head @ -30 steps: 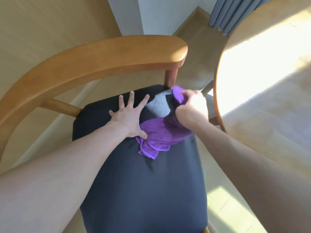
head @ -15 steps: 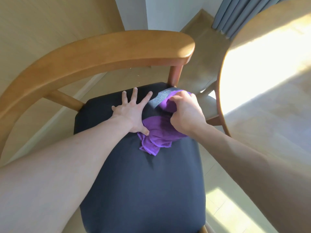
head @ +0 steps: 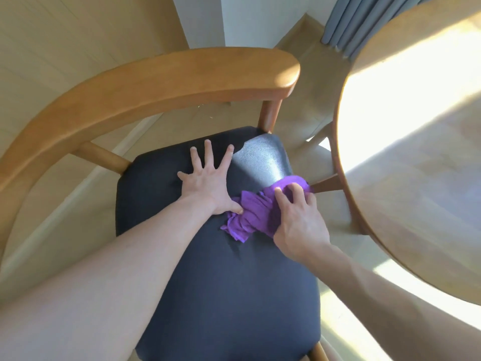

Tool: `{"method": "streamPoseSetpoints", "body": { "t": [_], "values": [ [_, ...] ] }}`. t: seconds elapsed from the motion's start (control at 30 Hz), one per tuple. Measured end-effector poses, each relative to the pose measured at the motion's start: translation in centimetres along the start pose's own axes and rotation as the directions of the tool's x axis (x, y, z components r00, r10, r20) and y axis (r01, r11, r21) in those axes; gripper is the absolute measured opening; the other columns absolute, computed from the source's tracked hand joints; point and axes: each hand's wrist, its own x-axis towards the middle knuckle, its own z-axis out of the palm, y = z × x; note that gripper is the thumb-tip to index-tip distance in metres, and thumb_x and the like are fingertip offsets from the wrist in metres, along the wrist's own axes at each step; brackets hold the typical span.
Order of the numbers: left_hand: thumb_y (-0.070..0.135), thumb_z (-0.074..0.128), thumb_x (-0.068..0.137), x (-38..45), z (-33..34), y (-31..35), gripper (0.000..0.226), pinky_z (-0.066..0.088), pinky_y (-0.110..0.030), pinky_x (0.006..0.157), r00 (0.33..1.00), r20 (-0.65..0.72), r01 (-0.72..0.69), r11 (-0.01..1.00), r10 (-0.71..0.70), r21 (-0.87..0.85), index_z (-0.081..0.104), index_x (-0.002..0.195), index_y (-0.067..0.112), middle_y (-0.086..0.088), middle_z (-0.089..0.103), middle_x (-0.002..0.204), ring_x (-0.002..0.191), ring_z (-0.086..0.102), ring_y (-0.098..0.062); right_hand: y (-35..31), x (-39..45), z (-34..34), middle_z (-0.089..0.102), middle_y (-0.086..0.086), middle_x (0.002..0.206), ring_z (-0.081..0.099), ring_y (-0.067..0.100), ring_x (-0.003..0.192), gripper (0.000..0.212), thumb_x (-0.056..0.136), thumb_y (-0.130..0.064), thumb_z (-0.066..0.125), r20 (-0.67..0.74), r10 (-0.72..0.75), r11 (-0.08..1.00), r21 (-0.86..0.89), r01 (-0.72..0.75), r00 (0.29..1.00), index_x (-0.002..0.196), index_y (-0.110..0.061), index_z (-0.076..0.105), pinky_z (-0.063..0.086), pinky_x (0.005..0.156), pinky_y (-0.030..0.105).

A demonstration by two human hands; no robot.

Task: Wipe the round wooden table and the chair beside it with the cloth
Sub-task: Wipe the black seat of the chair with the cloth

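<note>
A wooden chair (head: 161, 82) with a curved backrest and a dark padded seat (head: 223, 287) fills the middle of the head view. A crumpled purple cloth (head: 250, 217) lies on the seat near its right edge. My right hand (head: 296, 220) rests on top of the cloth with fingers curled into it, pressing it against the seat. My left hand (head: 208, 181) lies flat on the seat with fingers spread, its thumb touching the cloth's left side. The round wooden table (head: 421, 157) stands just right of the chair, lit by sun.
A light wooden floor (head: 299, 121) shows beneath the chair. Grey curtains (head: 361, 19) hang at the top right beside a white wall. A beige wall lies to the left. A table leg (head: 325, 185) runs close to the seat's right edge.
My right hand has come down from the far right corner of the seat toward the right edge, dragging the cloth with it. My left hand stays flat in place.
</note>
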Motion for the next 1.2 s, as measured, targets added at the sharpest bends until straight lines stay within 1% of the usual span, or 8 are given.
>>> {"method": "streamPoseSetpoints", "body": {
  "t": [0.13,0.23,0.33,0.57,0.8,0.9,1.0,1.2],
  "values": [
    [0.084,0.082,0.048,-2.6,3.7,0.9,0.164,0.018,-0.081,0.110,0.998,0.039,-0.044,0.999,0.045,-0.031,-0.039,0.150,0.038,-0.009,-0.051,0.154,0.148,-0.034,-0.049,1.2,-1.0,-1.6,0.048,0.004,0.124,0.048,0.031,0.108,0.056,0.075,-0.008,0.050,0.044,0.036,0.962,0.269,-0.046,0.998,0.128,-0.023,0.062,0.047,0.092,0.036],
    [0.088,0.080,0.039,-3.2,5.2,1.6,0.173,0.012,-0.084,0.109,0.998,0.042,-0.053,0.998,0.054,-0.019,-0.045,0.146,0.036,-0.013,-0.057,0.149,0.143,-0.039,-0.052,2.0,2.3,-4.1,0.052,0.004,0.103,0.057,0.030,0.100,0.045,0.077,-0.007,0.053,-0.157,0.228,0.848,0.517,-0.117,0.961,0.115,-0.022,0.071,0.043,0.082,0.028],
    [0.090,0.079,0.036,-2.7,5.2,1.6,0.175,0.009,-0.085,0.107,0.998,0.049,-0.049,0.998,0.050,-0.026,-0.048,0.143,0.036,-0.013,-0.061,0.145,0.140,-0.043,-0.053,1.2,7.5,-6.0,0.048,0.006,0.134,0.047,0.026,0.124,0.061,0.074,-0.005,0.053,-0.208,0.257,0.778,0.624,-0.074,0.944,0.134,-0.017,0.057,0.034,0.096,0.023],
    [0.090,0.079,0.038,-2.6,4.8,2.1,0.176,0.011,-0.083,0.109,0.995,0.102,-0.010,0.999,0.007,0.035,-0.052,0.140,0.032,-0.016,-0.062,0.142,0.139,-0.042,-0.055,0.8,6.8,-1.3,0.023,0.007,0.161,0.041,0.038,0.121,0.088,0.079,-0.008,0.058,-0.060,0.078,0.974,0.216,-0.063,0.995,0.157,-0.010,0.017,0.042,0.102,0.043],
    [0.053,0.093,0.061,-3.6,4.0,5.5,0.160,0.018,-0.068,0.122,0.995,-0.026,-0.090,0.981,0.096,0.173,-0.026,0.156,0.004,-0.019,-0.032,0.165,0.156,-0.018,-0.042,5.3,-1.5,0.0,0.059,0.010,0.120,0.057,0.035,0.101,0.048,0.079,-0.010,0.054,0.213,0.146,0.936,0.287,-0.205,0.966,0.126,-0.018,0.048,0.046,0.076,0.037],
    [0.051,0.094,0.062,-3.3,4.2,5.2,0.157,0.019,-0.069,0.121,0.983,-0.020,-0.178,0.969,0.184,0.168,-0.025,0.158,0.013,-0.007,-0.034,0.166,0.156,-0.022,-0.036,5.8,0.7,-2.2,0.067,0.010,0.106,0.062,0.036,0.100,0.042,0.073,-0.011,0.053,0.095,0.211,0.852,0.469,-0.230,0.973,0.114,-0.016,0.061,0.047,0.075,0.034],
    [0.059,0.092,0.060,-3.1,4.3,4.9,0.159,0.018,-0.071,0.120,0.981,-0.002,-0.190,0.964,0.193,0.184,-0.027,0.157,0.018,-0.004,-0.037,0.164,0.155,-0.025,-0.036,4.1,4.6,-3.9,0.056,0.016,0.137,0.050,0.033,0.126,0.061,0.075,-0.019,0.053,-0.151,0.213,0.793,0.603,-0.081,0.965,0.134,-0.005,0.055,0.037,0.102,0.031],
    [0.059,0.093,0.057,-2.8,4.1,5.6,0.161,0.021,-0.074,0.116,0.979,0.045,-0.203,0.952,0.198,0.229,-0.030,0.155,0.028,-0.011,-0.040,0.162,0.153,-0.026,-0.043,0.1,7.7,-1.4,0.011,0.001,0.169,0.025,0.035,0.145,0.076,0.093,-0.015,0.051,-0.089,0.048,0.929,0.369,-0.011,0.995,0.160,-0.017,0.016,0.041,0.110,0.047]
  ]
}}
